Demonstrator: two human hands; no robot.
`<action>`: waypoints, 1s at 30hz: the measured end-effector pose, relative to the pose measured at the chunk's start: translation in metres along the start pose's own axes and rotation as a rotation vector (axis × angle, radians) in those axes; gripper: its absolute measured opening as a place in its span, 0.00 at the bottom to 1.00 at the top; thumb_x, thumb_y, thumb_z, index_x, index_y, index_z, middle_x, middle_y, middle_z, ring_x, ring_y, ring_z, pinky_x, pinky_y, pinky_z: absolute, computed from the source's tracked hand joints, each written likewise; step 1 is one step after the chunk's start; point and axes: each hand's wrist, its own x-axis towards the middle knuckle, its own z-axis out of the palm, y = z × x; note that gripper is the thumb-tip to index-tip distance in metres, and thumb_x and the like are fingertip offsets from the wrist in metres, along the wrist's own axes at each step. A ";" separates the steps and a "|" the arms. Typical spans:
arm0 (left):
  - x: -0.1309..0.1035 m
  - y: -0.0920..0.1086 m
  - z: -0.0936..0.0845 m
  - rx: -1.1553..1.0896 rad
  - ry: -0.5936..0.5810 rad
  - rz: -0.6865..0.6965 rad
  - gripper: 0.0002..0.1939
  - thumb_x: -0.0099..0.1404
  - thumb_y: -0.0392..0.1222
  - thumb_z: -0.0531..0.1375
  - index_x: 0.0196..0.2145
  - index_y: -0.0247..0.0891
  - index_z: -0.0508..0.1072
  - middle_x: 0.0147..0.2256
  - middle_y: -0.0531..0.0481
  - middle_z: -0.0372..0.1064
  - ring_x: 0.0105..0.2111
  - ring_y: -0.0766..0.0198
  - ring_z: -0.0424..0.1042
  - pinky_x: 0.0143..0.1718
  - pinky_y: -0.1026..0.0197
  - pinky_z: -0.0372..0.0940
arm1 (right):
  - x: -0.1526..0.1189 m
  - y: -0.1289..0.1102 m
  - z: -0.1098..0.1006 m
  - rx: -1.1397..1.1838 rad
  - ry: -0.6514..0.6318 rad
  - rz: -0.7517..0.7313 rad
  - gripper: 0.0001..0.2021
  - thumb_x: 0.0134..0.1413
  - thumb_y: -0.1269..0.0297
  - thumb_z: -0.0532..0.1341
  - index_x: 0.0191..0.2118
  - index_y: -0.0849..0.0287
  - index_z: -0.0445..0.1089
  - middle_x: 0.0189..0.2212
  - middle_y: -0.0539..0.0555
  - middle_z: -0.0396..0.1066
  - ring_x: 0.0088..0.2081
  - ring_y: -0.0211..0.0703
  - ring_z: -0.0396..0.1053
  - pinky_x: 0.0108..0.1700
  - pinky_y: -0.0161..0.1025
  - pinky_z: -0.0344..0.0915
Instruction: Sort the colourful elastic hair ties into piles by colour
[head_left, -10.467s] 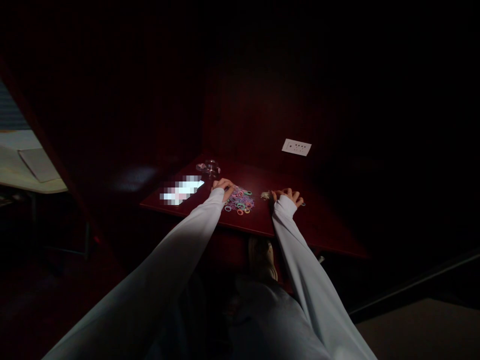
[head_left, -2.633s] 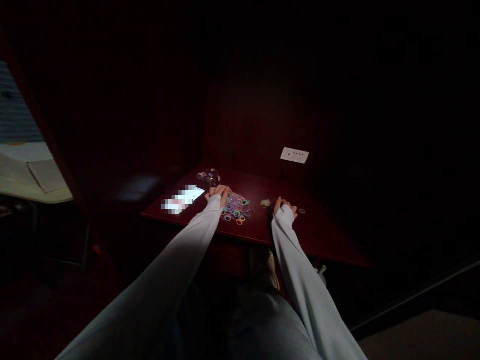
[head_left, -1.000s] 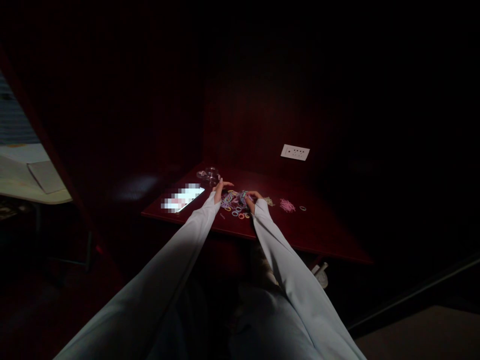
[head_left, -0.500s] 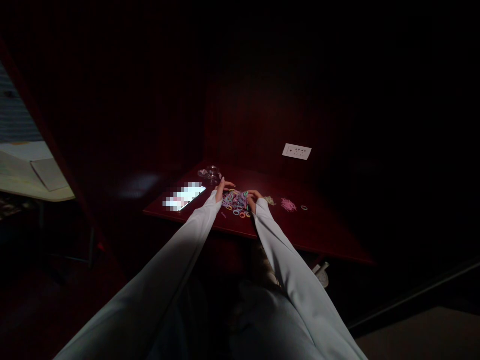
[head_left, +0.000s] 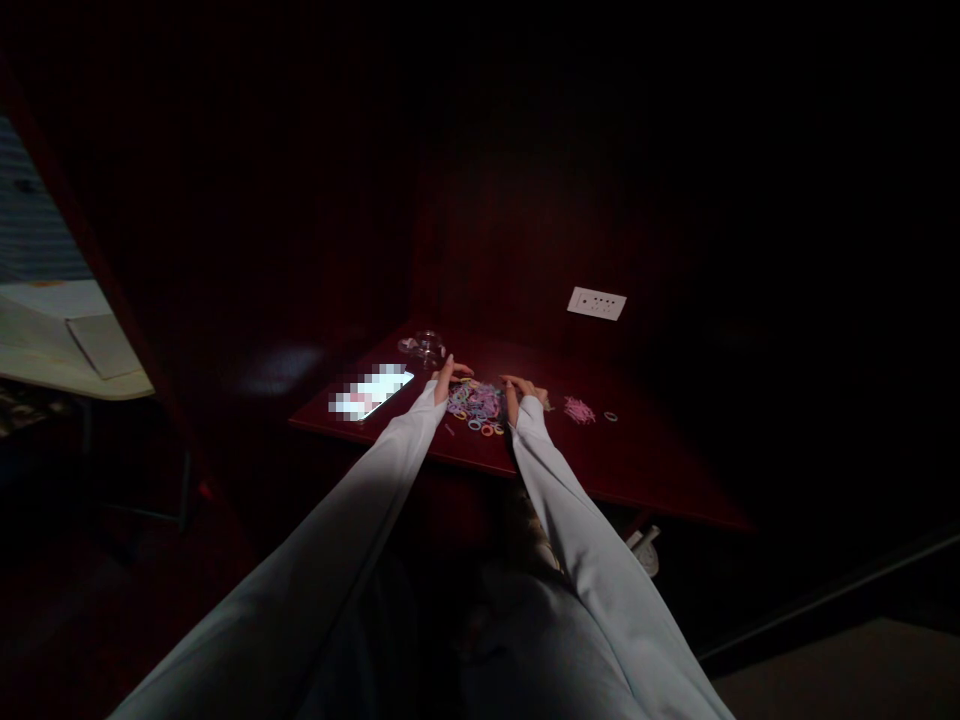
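Note:
A mixed pile of small colourful hair ties (head_left: 477,404) lies on the dark red desk between my hands. My left hand (head_left: 451,378) rests at the pile's left edge, thumb and fingers apart, holding nothing that I can see. At the right edge my right hand (head_left: 523,394) has its fingers stretched out and apart, with nothing visible in them. Behind it a pale yellowish heap (head_left: 550,405) is mostly hidden. Farther right lie a heap of pink hair ties (head_left: 579,409) and a single greenish ring (head_left: 611,416).
A bright-screened phone or tablet (head_left: 375,392) lies on the desk (head_left: 637,460) at left. Behind it stands a clear glass jar (head_left: 429,346). A white socket plate (head_left: 597,303) is on the back wall. Beyond the left panel, a white box (head_left: 97,335) sits on another table.
My right hand has moved slightly right, off the pile, and its fingers have straightened; it now covers most of the pale heap. My left hand has barely moved.

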 end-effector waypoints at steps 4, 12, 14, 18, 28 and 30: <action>-0.001 0.001 -0.001 -0.013 0.029 -0.004 0.41 0.71 0.71 0.39 0.35 0.41 0.82 0.47 0.43 0.80 0.50 0.50 0.73 0.60 0.45 0.66 | -0.008 -0.015 0.000 -0.199 -0.149 -0.206 0.15 0.68 0.53 0.59 0.50 0.49 0.81 0.51 0.57 0.74 0.53 0.54 0.60 0.58 0.49 0.56; 0.001 -0.001 0.000 -0.004 0.043 0.035 0.39 0.72 0.68 0.39 0.32 0.43 0.81 0.44 0.43 0.79 0.50 0.49 0.73 0.61 0.44 0.67 | -0.018 -0.026 0.002 -0.418 -0.324 -0.393 0.22 0.64 0.42 0.63 0.58 0.40 0.77 0.64 0.54 0.66 0.59 0.57 0.56 0.61 0.51 0.53; 0.001 -0.001 0.000 -0.001 0.050 0.041 0.38 0.72 0.67 0.39 0.32 0.43 0.81 0.45 0.43 0.79 0.50 0.49 0.73 0.61 0.44 0.67 | -0.019 -0.025 0.002 -0.418 -0.332 -0.389 0.19 0.65 0.43 0.63 0.55 0.39 0.79 0.64 0.53 0.65 0.60 0.57 0.55 0.62 0.51 0.51; 0.003 -0.004 0.000 -0.003 0.037 0.041 0.37 0.72 0.66 0.39 0.30 0.43 0.80 0.45 0.43 0.79 0.49 0.49 0.73 0.61 0.43 0.67 | -0.017 -0.022 0.005 -0.415 -0.324 -0.331 0.13 0.65 0.47 0.64 0.47 0.43 0.83 0.63 0.53 0.66 0.60 0.57 0.54 0.63 0.52 0.50; 0.004 -0.012 0.002 0.015 0.041 0.053 0.35 0.71 0.67 0.41 0.31 0.43 0.80 0.42 0.45 0.79 0.47 0.52 0.73 0.58 0.47 0.68 | -0.015 -0.018 0.005 -0.357 -0.291 -0.291 0.11 0.67 0.55 0.61 0.41 0.49 0.82 0.58 0.55 0.70 0.56 0.55 0.56 0.57 0.49 0.53; 0.004 -0.011 0.002 0.020 0.028 0.050 0.34 0.71 0.67 0.43 0.30 0.44 0.79 0.41 0.46 0.79 0.47 0.52 0.73 0.58 0.48 0.67 | -0.013 -0.017 0.006 -0.317 -0.261 -0.261 0.12 0.67 0.55 0.61 0.41 0.50 0.82 0.56 0.56 0.71 0.55 0.55 0.57 0.56 0.49 0.53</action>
